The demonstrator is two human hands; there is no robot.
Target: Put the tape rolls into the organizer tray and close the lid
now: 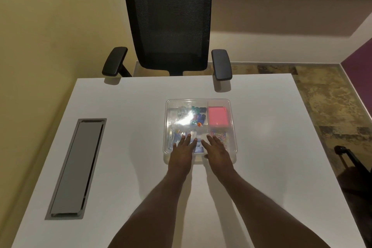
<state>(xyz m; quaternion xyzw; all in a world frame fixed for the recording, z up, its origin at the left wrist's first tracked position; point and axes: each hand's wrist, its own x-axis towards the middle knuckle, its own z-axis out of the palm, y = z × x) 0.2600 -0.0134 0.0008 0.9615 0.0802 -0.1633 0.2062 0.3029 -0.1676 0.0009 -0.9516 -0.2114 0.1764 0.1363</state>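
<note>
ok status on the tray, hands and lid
Left hand and right hand flat, open, pressing near edge of lid. Lid on tray; tape rolls not discernible through it. Nothing in the way on table.

A clear organizer tray (231, 127) sits mid-bench (124, 147) with its transparent lid (181, 106) on top. The left hand (182, 152) and right hand (216, 150) lie flat, fingers spread, on the lid's near edge. A pink notepad (218, 117) fills the far-right compartment; coloured paper clips (220, 134) lie in the one below it. A black mesh chair (169, 26) stands beyond.
</note>
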